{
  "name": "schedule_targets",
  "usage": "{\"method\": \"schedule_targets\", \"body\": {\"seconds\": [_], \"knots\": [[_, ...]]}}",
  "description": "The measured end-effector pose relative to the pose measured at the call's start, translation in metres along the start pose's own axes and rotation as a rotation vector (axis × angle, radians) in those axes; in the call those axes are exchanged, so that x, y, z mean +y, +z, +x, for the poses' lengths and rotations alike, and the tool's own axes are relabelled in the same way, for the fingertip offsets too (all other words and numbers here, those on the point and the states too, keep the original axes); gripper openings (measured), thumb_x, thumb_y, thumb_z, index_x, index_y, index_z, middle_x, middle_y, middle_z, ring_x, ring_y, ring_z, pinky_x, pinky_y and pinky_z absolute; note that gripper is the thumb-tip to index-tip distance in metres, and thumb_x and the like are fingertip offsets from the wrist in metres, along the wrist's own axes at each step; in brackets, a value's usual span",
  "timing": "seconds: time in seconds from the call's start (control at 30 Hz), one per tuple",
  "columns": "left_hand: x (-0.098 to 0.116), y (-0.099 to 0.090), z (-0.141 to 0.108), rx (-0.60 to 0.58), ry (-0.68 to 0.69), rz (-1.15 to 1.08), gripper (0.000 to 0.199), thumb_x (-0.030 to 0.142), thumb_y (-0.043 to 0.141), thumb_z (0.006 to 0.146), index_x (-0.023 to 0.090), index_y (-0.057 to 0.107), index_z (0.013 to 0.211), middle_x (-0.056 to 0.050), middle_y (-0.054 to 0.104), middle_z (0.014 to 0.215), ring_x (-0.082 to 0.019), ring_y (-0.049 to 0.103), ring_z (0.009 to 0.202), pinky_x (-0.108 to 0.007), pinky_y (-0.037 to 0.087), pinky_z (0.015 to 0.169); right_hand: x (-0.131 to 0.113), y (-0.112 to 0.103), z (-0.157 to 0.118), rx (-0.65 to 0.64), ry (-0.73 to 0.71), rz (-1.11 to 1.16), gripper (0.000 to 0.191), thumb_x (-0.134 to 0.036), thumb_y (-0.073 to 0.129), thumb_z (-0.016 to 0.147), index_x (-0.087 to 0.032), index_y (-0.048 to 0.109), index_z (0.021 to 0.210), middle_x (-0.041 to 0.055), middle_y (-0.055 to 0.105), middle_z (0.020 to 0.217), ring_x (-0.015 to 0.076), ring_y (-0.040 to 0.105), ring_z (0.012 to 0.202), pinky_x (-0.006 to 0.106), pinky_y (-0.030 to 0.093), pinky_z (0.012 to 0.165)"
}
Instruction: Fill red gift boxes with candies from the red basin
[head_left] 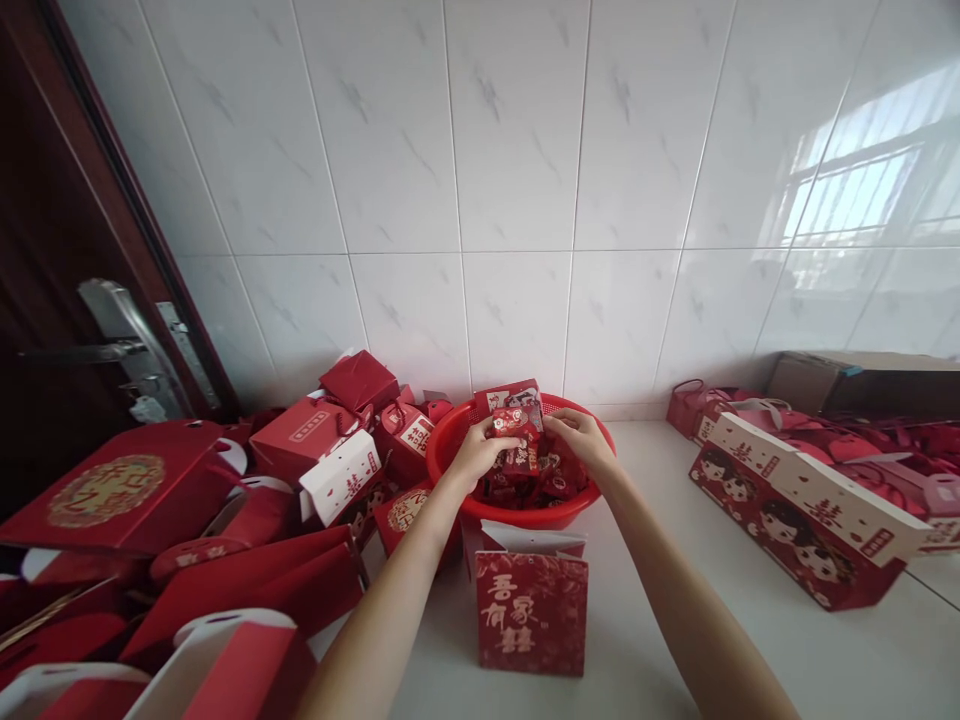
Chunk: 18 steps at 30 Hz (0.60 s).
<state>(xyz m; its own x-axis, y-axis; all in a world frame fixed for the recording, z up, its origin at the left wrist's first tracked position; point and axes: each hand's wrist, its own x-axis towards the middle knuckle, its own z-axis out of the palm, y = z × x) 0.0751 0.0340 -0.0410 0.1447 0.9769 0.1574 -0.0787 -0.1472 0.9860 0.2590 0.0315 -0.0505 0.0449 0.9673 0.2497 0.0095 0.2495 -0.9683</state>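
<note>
My left hand (478,452) is closed around a small red printed box (519,424), thumb on its near side, above a red plastic basket (602,440). At the box's right side is my right hand (580,437), its fingers pinched together. I cannot make out what those fingertips grip, if anything. Small red printed packets (553,478) lie inside the basket under both hands. Closer to me, a dark red gift box (532,612) with pale lettering stands upright between my forearms, its top flaps raised.
Red gift boxes (112,485) are heaped on the left, near a dark door (45,250). On the right lie a long red and white box (806,510), more red boxes and a cardboard box (862,385). A tiled wall (517,200) rises behind the basket.
</note>
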Motion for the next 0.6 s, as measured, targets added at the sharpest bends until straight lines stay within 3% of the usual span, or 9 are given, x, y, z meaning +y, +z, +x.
{"method": "schedule_targets", "body": {"seconds": [0.1, 0.17, 0.27, 0.33, 0.47, 0.6], "knots": [[0.0006, -0.0008, -0.0007, 0.013, 0.026, -0.047, 0.043, 0.028, 0.088, 0.052, 0.017, 0.075, 0.091, -0.005, 0.079, 0.089, -0.026, 0.072, 0.086, -0.039, 0.055, 0.084, -0.0055, 0.0012, -0.0029, -0.031, -0.038, 0.003, 0.041, -0.056, 0.077, 0.07, -0.017, 0.07, 0.081, 0.0051, 0.073, 0.079, 0.0201, 0.068, 0.079, 0.032, 0.054, 0.074], [-0.0002, -0.0016, -0.0008, 0.007, 0.057, -0.058, 0.043, 0.031, 0.088, 0.052, 0.017, 0.075, 0.091, -0.005, 0.079, 0.09, -0.027, 0.072, 0.088, -0.039, 0.055, 0.086, -0.0085, 0.0022, -0.0059, -0.123, -0.059, -0.027, 0.042, -0.055, 0.077, 0.072, -0.017, 0.071, 0.09, 0.0051, 0.074, 0.085, 0.0205, 0.069, 0.083, 0.032, 0.055, 0.076], [-0.0032, -0.0031, 0.0, 0.003, 0.089, -0.054, 0.045, 0.033, 0.089, 0.053, 0.017, 0.075, 0.092, -0.006, 0.079, 0.093, -0.028, 0.072, 0.093, -0.04, 0.054, 0.087, -0.0087, 0.0035, -0.0088, -0.303, -0.051, -0.054, 0.054, -0.044, 0.084, 0.067, -0.019, 0.067, 0.113, 0.0032, 0.074, 0.087, 0.0212, 0.071, 0.084, 0.034, 0.057, 0.076], [-0.0051, -0.0037, 0.0005, 0.003, 0.085, -0.05, 0.048, 0.033, 0.089, 0.052, 0.016, 0.075, 0.094, -0.007, 0.079, 0.094, -0.029, 0.071, 0.096, -0.041, 0.054, 0.089, -0.0058, 0.0036, -0.0084, -0.353, -0.039, -0.035, 0.064, -0.036, 0.087, 0.063, -0.02, 0.063, 0.12, 0.0013, 0.074, 0.084, 0.0213, 0.072, 0.082, 0.035, 0.058, 0.076], [-0.0053, -0.0025, -0.0006, -0.032, 0.037, -0.081, 0.042, 0.031, 0.087, 0.053, 0.016, 0.075, 0.09, -0.008, 0.079, 0.092, -0.03, 0.071, 0.097, -0.042, 0.052, 0.093, -0.0012, 0.0016, -0.0053, -0.276, -0.032, 0.026, 0.054, -0.03, 0.086, 0.06, -0.018, 0.063, 0.106, -0.0011, 0.071, 0.075, 0.0179, 0.069, 0.069, 0.032, 0.057, 0.066], [-0.0037, -0.0013, -0.0031, -0.071, -0.015, -0.098, 0.033, 0.028, 0.084, 0.056, 0.016, 0.075, 0.086, -0.007, 0.078, 0.086, -0.029, 0.072, 0.092, -0.042, 0.053, 0.089, -0.0064, 0.0003, -0.0072, -0.253, -0.063, 0.026, 0.036, -0.035, 0.081, 0.067, -0.018, 0.064, 0.093, -0.0011, 0.069, 0.071, 0.0139, 0.063, 0.061, 0.028, 0.054, 0.06]]}}
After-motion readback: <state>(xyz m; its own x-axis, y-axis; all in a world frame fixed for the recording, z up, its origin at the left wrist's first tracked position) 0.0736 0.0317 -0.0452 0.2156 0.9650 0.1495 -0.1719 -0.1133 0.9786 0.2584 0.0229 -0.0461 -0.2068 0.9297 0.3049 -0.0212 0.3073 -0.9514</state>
